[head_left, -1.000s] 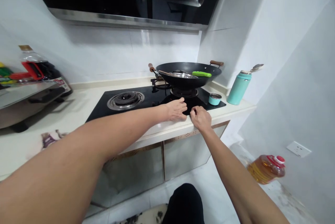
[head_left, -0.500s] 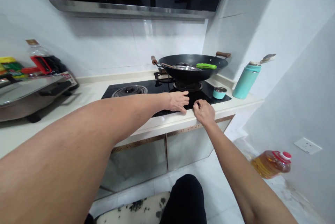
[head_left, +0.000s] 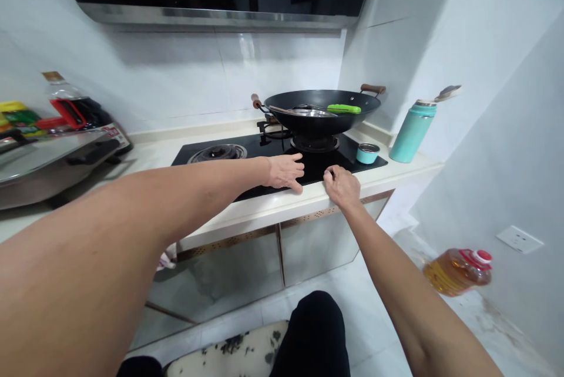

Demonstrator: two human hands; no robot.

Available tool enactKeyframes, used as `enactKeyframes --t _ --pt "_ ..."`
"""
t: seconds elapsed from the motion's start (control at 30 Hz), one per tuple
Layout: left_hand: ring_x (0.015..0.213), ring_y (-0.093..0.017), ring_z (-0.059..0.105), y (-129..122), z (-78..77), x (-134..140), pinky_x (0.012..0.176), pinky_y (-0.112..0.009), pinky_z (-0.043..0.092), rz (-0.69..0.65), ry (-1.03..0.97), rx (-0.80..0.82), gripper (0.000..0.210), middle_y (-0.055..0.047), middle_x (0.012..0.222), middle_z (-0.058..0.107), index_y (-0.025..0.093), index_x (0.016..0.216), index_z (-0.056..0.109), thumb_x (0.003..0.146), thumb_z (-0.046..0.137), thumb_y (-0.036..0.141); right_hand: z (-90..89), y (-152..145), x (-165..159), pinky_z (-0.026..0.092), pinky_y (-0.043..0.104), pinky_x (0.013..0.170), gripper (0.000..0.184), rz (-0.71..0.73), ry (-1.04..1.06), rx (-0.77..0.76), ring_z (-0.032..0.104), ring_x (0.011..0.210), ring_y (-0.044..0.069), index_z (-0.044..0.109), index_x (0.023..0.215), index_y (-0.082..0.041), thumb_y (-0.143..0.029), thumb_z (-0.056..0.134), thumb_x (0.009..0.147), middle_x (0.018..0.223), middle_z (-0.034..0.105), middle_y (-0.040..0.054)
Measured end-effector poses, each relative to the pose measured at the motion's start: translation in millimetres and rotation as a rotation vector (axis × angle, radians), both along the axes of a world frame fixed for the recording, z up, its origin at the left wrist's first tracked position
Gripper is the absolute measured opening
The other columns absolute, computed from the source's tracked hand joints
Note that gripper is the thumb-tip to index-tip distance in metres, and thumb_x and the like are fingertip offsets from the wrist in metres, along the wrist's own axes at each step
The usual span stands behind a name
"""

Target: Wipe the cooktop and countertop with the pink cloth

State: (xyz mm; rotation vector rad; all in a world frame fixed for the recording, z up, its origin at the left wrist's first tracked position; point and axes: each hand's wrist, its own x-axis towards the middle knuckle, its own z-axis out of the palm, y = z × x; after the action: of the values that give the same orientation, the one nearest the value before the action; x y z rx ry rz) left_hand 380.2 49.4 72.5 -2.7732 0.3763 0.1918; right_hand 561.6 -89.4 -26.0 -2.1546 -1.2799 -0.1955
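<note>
My left hand (head_left: 285, 172) is stretched over the front edge of the black glass gas stove (head_left: 259, 148), its fingers spread and holding nothing. A little to its right, my right hand (head_left: 342, 187) rests at the stove's front edge with fingers curled together. Whatever those fingers close on, if anything, is hidden. Behind both hands a black wok (head_left: 317, 124) with wooden handles sits on the right burner. Inside it lie a metal-looking round piece and a utensil with a bright green handle (head_left: 343, 109). A teal cup-like lid (head_left: 367, 154) stands on the stove's right corner.
A teal bottle (head_left: 413, 133) with a spoon-like utensil across its top stands right of the stove. At left are a lidded electric pan (head_left: 53, 171) and a dark sauce bottle (head_left: 83, 107). The range hood (head_left: 211, 13) hangs above. An oil jug (head_left: 458, 272) is low at right.
My left hand has moved left, away from my right hand, with its fingers still spread. My right hand stays in about the same place. The view has shifted slightly.
</note>
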Motion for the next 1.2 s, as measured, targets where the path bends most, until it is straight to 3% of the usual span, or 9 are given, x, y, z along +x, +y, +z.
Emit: enactKeyframes --t 0.2,0.4,0.63,0.73,0.9,1.1,1.2 --pt "0.095 -0.028 0.051 -5 3.8 -15 0.106 -0.045 0.028 -0.018 -0.008 0.047 0.036 -0.006 0.088 0.063 0.039 0.091 0.069 0.081 0.052 0.008 -0.3 1 -1 0.040 0.035 0.089 0.036 -0.003 -0.007 0.009 0.064 0.104 0.026 0.072 0.114 -0.022 -0.037 0.041 0.104 0.113 0.075 0.0094" --pt "0.105 -0.028 0.051 -15 -8.1 24 0.109 -0.048 0.026 0.019 -0.149 0.059 0.027 -0.004 0.095 0.064 0.036 0.082 0.068 0.079 0.060 0.010 -2.3 1 -1 0.039 0.034 0.087 0.036 -0.013 -0.039 0.010 0.064 0.103 0.025 0.072 0.115 -0.021 -0.036 0.041 0.104 0.113 0.075 0.0102" --pt "0.105 -0.028 0.052 -17 -25.0 53 0.109 -0.051 0.025 -0.108 -0.236 0.265 0.024 -0.005 0.096 0.067 0.033 0.079 0.067 0.085 0.059 0.011 0.5 -1 -3 0.038 0.033 0.083 0.036 -0.028 -0.033 -0.012 0.064 0.100 0.025 0.072 0.116 -0.020 -0.034 0.042 0.103 0.112 0.076 0.0108" --pt "0.104 -0.027 0.053 -14 -22.5 48 0.109 -0.049 0.026 -0.082 -0.192 0.219 0.026 -0.005 0.095 0.067 0.035 0.081 0.068 0.083 0.060 0.010 0.1 -1 -2 0.038 0.033 0.083 0.037 -0.031 -0.026 -0.013 0.064 0.100 0.025 0.072 0.117 -0.020 -0.035 0.041 0.103 0.112 0.076 0.0111" --pt "0.111 -0.029 0.051 -9 -8.1 25 0.112 -0.050 0.023 0.048 -0.001 0.145 0.038 -0.006 0.103 0.066 0.042 0.103 0.069 0.087 0.052 0.013 -3.0 -1 -1 0.039 0.034 0.085 0.039 -0.019 -0.025 0.012 0.063 0.101 0.026 0.072 0.117 -0.021 -0.038 0.040 0.104 0.113 0.075 0.0098" --pt "0.100 -0.029 0.052 -1 -3.2 -5 0.107 -0.047 0.026 -0.012 0.005 0.128 0.041 -0.006 0.096 0.067 0.042 0.100 0.071 0.084 0.051 0.009 -4.7 -1 0 0.039 0.034 0.084 0.039 -0.012 -0.015 0.020 0.063 0.099 0.025 0.073 0.116 -0.022 -0.038 0.040 0.104 0.111 0.076 0.0093" --pt "0.099 -0.028 0.053 1 1.2 -26 0.107 -0.047 0.026 0.024 0.019 0.124 0.044 -0.006 0.096 0.067 0.042 0.105 0.071 0.085 0.050 0.008 -5.4 -1 1 0.039 0.034 0.084 0.039 -0.011 -0.013 0.012 0.063 0.100 0.026 0.073 0.116 -0.022 -0.039 0.040 0.104 0.111 0.076 0.0091"
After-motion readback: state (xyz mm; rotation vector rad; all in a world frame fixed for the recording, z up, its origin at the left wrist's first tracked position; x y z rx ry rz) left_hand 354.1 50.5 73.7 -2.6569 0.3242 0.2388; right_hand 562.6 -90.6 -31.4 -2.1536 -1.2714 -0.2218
